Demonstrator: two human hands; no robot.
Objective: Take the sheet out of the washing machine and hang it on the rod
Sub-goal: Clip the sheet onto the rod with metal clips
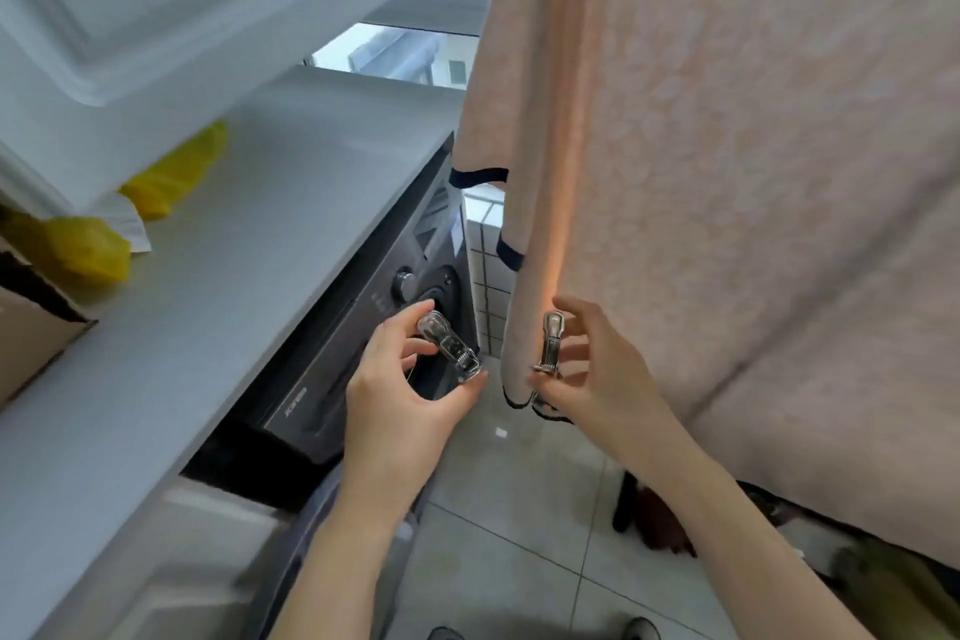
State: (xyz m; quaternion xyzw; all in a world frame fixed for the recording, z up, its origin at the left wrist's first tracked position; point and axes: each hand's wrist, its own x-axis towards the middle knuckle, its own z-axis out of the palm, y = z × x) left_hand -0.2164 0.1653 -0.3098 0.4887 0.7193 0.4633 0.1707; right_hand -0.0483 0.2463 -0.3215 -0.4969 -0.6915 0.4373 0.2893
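we see the sheet (727, 172) already hanging, soft and limp, probably damp-heavy; best gripped at its dark-trimmed edge. our left hand (400, 395) pinches one metal clip (451, 346), our right hand (597, 379) another clip (550, 343) beside that edge.

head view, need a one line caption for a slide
Pink sheet already hanging; each hand, left hand and right hand, holds a metal clip beside the washing machine.
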